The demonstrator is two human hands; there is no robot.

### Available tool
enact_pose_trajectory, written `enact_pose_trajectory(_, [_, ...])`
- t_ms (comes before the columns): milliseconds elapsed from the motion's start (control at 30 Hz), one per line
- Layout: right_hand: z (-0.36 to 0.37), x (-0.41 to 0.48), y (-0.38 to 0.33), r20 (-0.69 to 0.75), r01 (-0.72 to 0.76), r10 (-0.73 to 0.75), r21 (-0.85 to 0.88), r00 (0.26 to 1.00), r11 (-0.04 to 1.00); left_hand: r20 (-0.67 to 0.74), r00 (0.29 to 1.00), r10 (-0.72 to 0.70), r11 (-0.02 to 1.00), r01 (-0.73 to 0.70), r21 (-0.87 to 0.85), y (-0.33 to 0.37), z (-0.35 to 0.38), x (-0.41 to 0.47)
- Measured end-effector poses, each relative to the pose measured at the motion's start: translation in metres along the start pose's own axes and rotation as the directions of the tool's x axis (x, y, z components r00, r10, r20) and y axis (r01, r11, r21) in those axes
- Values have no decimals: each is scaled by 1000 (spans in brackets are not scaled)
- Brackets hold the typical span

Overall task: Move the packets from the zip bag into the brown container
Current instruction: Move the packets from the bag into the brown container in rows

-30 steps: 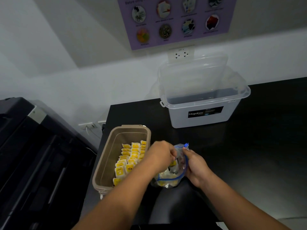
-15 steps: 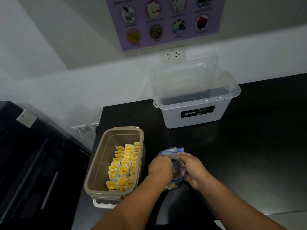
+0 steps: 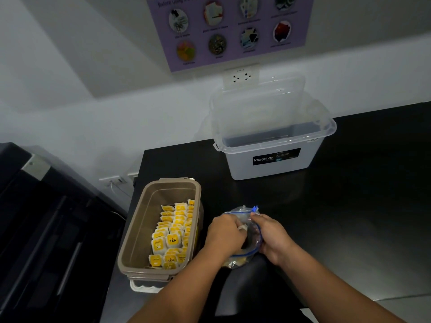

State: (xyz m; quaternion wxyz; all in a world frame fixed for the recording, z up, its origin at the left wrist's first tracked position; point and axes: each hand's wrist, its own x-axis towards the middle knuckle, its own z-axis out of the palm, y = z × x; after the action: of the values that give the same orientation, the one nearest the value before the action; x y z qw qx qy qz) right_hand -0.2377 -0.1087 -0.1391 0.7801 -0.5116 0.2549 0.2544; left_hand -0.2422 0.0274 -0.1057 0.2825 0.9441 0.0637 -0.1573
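On the black counter, the right hand pinches the blue-edged rim of the zip bag, holding its mouth open. The left hand reaches into the bag, its fingers hidden inside, so its grip cannot be told. Just to the left stands the brown container, with yellow packets stacked along its right side.

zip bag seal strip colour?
Blue, on the clear zip bag; head view shows it.

Yellow-and-white tea packets fill the brown plastic container. The clear zip bag has a blue seal (black countertop beneath).
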Motion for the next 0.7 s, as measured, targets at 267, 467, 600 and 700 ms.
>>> enact_pose_trajectory(267, [-2,4,5,-5,-4,4,48,1000,999,209,975,-80,972,122,-199,-4,-5,-13])
enact_pose_trajectory(467, [-1,4,6,-6,-5,6,57,1000,998,244,965,-100,992,115,-50,-2,2,-6])
enact_pose_trajectory(600, [-1,4,7,-25,-4,5,45,1000,999,243,937,-252,961,214,174,-5,14,12])
enact_pose_trajectory(700, [-1,4,6,-17,4,-3,54,1000,999,204,963,-178,961,125,247,1,12,16])
